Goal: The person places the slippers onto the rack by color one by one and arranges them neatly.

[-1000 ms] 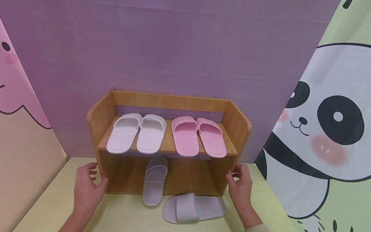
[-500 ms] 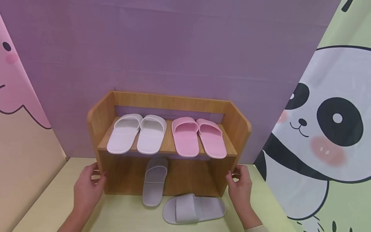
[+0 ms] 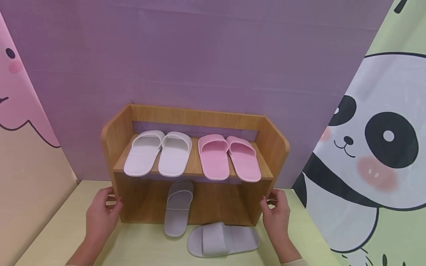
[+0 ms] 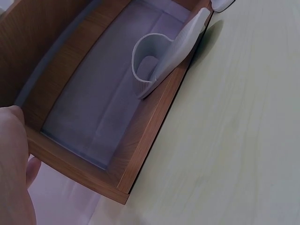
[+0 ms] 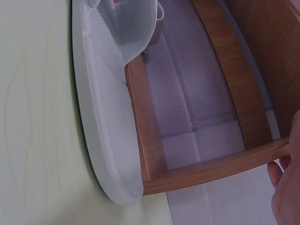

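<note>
A wooden shoe rack [image 3: 199,116] stands against the purple backdrop. My left hand [image 3: 101,214] grips the lower front edge of its left side panel, the thumb at the front and the fingers on the outer side. At the opposite panel my right hand [image 3: 277,216] holds the edge the same way. Two white slippers [image 3: 142,159] and two pink slippers [image 3: 214,160] sit on the upper shelf. One grey slipper [image 3: 176,221] leans out over the rack's bottom edge; another grey slipper [image 3: 239,238] lies sideways on the table in front.
The pale yellow table [image 3: 139,247] carries the rack. A panda-print panel [image 3: 349,221] rises at the right, and a pink and peach cartoon panel [image 3: 30,177] at the left.
My left thumb and fingers have closed in on the left panel's edge. The right hand, rack and slippers look nearly unchanged, with a slight view shift.
</note>
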{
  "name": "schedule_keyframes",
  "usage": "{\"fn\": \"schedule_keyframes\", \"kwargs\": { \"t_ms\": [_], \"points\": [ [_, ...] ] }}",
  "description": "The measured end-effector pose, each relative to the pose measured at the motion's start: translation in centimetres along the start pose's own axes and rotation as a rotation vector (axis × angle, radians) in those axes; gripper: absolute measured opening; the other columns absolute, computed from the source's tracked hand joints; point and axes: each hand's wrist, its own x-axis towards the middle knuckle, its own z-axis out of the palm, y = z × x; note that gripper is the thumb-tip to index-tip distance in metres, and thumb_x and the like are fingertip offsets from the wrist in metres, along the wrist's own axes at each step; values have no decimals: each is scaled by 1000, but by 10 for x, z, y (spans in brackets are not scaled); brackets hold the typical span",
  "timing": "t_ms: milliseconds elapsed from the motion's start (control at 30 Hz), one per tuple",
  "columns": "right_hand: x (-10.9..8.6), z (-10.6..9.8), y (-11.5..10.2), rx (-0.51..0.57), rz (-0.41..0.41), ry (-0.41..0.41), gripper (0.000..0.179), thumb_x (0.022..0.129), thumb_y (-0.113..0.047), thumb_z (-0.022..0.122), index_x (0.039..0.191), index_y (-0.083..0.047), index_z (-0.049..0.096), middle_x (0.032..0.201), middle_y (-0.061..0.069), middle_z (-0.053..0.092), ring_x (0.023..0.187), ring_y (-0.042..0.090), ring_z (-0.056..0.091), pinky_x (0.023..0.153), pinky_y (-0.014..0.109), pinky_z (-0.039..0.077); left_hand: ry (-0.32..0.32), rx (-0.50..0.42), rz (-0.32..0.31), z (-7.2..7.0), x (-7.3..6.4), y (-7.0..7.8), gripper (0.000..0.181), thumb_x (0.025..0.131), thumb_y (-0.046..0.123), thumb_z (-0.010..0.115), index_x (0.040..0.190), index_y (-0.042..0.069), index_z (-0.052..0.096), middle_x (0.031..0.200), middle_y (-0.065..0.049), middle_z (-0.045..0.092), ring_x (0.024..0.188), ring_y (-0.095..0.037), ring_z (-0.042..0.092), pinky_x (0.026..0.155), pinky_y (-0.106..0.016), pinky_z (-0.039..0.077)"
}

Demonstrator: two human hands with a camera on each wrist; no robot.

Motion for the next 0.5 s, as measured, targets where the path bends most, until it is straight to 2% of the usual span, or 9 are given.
{"fn": "schedule_keyframes", "kwargs": {
  "t_ms": [233, 333, 433, 500],
  "points": [
    [0, -7, -6, -20, 31, -18, 25, 99, 6, 74, 122, -2, 66, 112, 8, 70, 97, 13, 65, 80, 14, 55, 12, 12, 12, 3, 1, -3, 36, 90, -9, 79, 122, -2, 65, 111, -15, 70, 91, -38, 75, 72, -1, 49],
    [-1, -12, -11, -37, 68, -53, 27, 100, 3, 76, 125, -3, 67, 115, 8, 71, 99, 18, 67, 82, 16, 56, 19, 21, 15, 4, 0, -3, 35, 89, -9, 80, 121, -2, 65, 110, -15, 70, 91, -38, 74, 71, -3, 52],
    [-2, -18, -16, -38, 158, -102, 34, 102, -1, 75, 134, -2, 63, 119, 12, 70, 103, 26, 69, 82, 13, 54, 25, 25, 10, 3, 0, -1, 35, 89, -10, 79, 120, -2, 65, 110, -13, 70, 90, -39, 74, 72, -1, 50],
    [-5, -22, -20, -40, 249, -137, 42, 104, -6, 74, 141, 1, 56, 123, 17, 67, 107, 32, 70, 81, 10, 51, 22, 30, 7, 3, 0, 0, 35, 89, -10, 79, 120, -2, 65, 110, -13, 70, 89, -37, 74, 72, 1, 47]
  ]
}}
